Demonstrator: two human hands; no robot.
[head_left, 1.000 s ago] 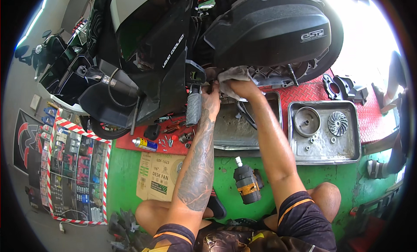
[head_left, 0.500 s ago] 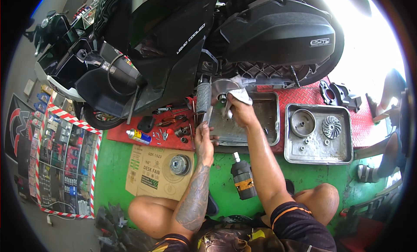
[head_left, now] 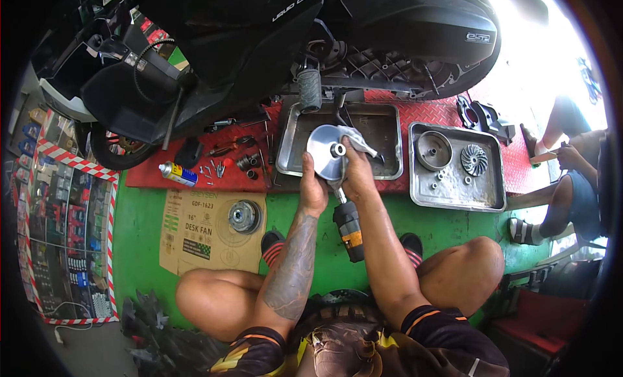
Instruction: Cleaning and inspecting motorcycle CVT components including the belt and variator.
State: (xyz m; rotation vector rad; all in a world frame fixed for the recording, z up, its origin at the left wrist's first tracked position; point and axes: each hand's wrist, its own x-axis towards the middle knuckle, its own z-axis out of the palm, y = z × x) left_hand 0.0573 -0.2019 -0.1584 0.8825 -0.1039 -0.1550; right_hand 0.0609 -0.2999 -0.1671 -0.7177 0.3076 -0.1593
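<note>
Disc [head_left: 319, 155] held between both hands above the left tray [head_left: 388, 143], hiding part of it; the scooter's [head_left: 402, 46] footpeg [head_left: 309, 90] overhangs the tray's far rim. Left hand [head_left: 313, 190] cups the disc's near-left edge, fingers mostly hidden; right hand [head_left: 357, 175] pinches a rag [head_left: 359, 140] at its right side. A driver [head_left: 349, 231] lies between the forearms; drum [head_left: 431, 151] and finned wheel [head_left: 477, 160] occupy the right tray [head_left: 454, 194]. Red platform [head_left: 144, 174], diamond-patterned; green floor [head_left: 467, 227]; cardboard [head_left: 214, 263], flat; co-worker [head_left: 587, 205], seated right. Disc: smooth, shiny metal, with raised central hub. Rag: pale, crumpled.
</note>
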